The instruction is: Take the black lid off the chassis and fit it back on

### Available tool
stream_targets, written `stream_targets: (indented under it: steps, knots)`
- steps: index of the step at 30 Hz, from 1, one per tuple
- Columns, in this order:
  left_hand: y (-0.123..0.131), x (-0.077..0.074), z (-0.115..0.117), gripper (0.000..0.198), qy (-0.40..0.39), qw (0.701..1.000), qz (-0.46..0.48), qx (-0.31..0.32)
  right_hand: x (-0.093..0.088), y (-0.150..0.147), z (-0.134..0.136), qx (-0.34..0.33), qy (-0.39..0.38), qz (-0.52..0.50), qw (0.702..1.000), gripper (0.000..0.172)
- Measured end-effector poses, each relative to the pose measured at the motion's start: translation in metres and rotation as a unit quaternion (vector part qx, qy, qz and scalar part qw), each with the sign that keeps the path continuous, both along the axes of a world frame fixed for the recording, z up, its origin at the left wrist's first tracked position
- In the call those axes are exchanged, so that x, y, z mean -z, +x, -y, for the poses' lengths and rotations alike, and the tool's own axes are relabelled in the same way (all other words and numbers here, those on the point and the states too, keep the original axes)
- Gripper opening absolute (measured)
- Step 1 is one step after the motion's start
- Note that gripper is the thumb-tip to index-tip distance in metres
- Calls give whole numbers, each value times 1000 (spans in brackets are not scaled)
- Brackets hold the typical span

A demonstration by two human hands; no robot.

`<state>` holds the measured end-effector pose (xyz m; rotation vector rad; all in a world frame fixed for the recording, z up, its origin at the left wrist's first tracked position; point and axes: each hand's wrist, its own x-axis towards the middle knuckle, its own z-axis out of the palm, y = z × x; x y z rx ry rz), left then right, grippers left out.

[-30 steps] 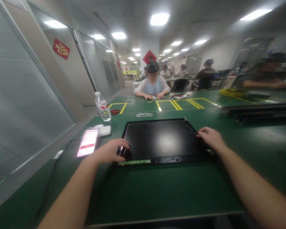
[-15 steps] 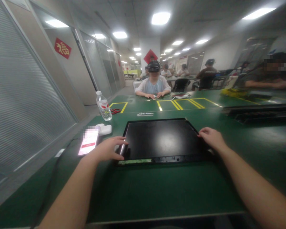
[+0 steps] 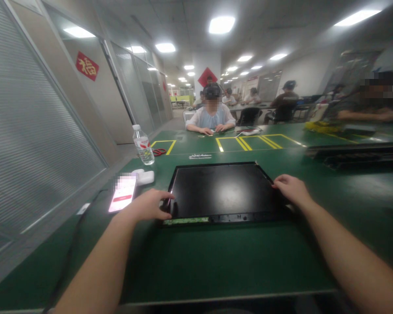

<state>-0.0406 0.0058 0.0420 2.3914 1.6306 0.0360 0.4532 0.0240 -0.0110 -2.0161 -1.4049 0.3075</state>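
A flat black display panel (image 3: 222,192) lies on the green table, screen side up, with a green circuit strip (image 3: 186,221) along its near edge at the left. My left hand (image 3: 150,204) is at the panel's left edge, thumb and fingers curved over the rim with a gap between them. At the right edge, my right hand (image 3: 292,189) has its fingers bent and pinched against the frame. The undersides of the fingers are hidden in both hands.
Left of the panel are a lit phone (image 3: 122,196), a white case (image 3: 146,177), a water bottle (image 3: 143,146) and red-handled scissors (image 3: 159,152). Small white pieces (image 3: 200,156) lie beyond it. Long black parts (image 3: 356,152) are stacked at right. A person (image 3: 211,117) sits opposite.
My left fingers have shifted slightly along the left rim, and the bright strip seen there earlier shows less. My right hand and the panel stay nearly in place.
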Motion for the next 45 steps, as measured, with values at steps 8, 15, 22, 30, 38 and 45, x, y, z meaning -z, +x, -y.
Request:
stream_targets:
  steps: [8, 15, 22, 30, 38, 45]
  knots:
    - [3, -3, 2, 63, -14, 1000, -12, 10, -2, -2, 1, 3, -2, 5, 1000, 11]
    - [3, -1, 1, 57, -3, 1000, -14, 22, -2, -1, 1, 7, 0, -6, 1000, 12]
    - [2, 2, 1, 53, 13, 999, -22, 33, -1, -2, 1, 11, -2, -14, 1000, 14]
    - [4, -1, 2, 50, 3, 998, -41, 38, -2, -3, 0, 23, -11, -26, 999, 15]
    - [-2, 13, -8, 49, 38, 995, 89, -14, -3, -1, 1, 13, -12, -29, 999, 14]
    - [-4, 33, -22, 40, 73, 982, 32, -170, -2, 1, -2, 17, -16, -38, 999, 16]
